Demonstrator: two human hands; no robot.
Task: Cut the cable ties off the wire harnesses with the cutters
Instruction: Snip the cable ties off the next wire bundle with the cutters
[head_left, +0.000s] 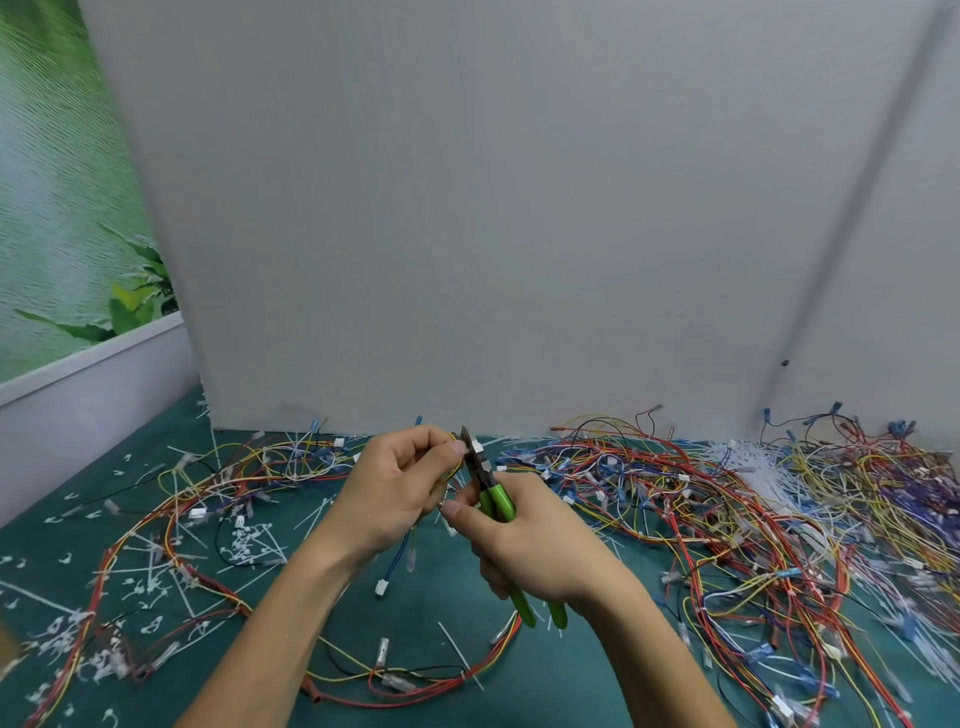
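Both hands work above the tabletop (441, 649): the left hand (400, 483) grip pinches a wire harness (455, 467), the right hand (524, 545) grip wraps the green cutters (485, 483), blades at the bundle. Next, probably squeeze on the tie, sparing wires.

Teal table mat (441, 613) bare in the middle, wires crowding both sides.
The open patch sits between a loose red-and-orange wire harness loop (208, 486) on the left and a dense multicoloured harness tangle (753, 519) on the right; white cut cable-tie scraps (244, 545) litter the left, and a grey wall panel (467, 208) closes the back.
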